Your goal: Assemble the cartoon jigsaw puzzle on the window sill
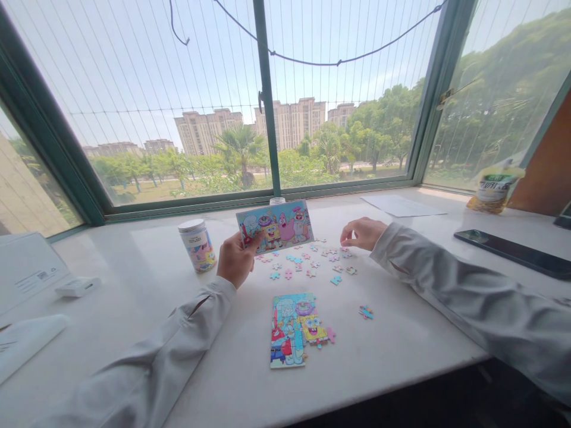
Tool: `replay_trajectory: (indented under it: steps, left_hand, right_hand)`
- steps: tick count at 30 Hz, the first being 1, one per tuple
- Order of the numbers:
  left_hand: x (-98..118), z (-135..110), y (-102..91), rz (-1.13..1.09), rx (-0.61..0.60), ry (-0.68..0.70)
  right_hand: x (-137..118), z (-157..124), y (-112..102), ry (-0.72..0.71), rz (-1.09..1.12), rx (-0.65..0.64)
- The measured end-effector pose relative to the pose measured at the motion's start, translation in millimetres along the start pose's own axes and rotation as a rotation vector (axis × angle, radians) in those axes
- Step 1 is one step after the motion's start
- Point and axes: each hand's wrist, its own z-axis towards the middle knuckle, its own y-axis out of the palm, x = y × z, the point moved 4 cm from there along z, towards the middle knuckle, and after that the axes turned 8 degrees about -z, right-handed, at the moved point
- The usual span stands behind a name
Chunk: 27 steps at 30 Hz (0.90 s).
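Observation:
My left hand (236, 260) grips a picture card (285, 227) by its lower left corner, thumb across the front. The card shows colourful cartoon characters and is held up facing me. At the right edge of the loose puzzle pieces (311, 273), my right hand (363, 233) is closed, its fingers bent down and fingertips close together. Whether a piece is between them I cannot make out. Nearer to me lies a partly joined jigsaw puzzle (292, 333), its left side straight and its right edge uneven. A separate piece or small cluster (366, 312) lies to its right.
A printed canister (197, 246) stands left of the card. White boxes (31, 270) and a small white block (78, 287) lie at far left. Paper (401, 205), a black phone (513, 252) and a bag (494, 187) are at right. Windows bound the white table's back.

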Motion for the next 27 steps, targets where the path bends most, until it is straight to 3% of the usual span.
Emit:
replay_trajectory:
  steps: [10, 16, 27]
  left_hand:
    - [2.1, -0.9, -1.2, 0.007, 0.015, -0.024]
    - [1.1, -0.1, -4.2, 0.059, 0.043, -0.010]
    - [-2.8, 3.9, -8.6, 0.070, 0.097, -0.040]
  right_hand:
    - [-15.3, -3.1, 1.5, 0.001, -0.034, 0.133]
    - [-15.3, -3.8, -1.4, 0.008, -0.146, 0.137]
    - [-16.9, -6.0, -11.8, -0.077, -0.291, 0.250]
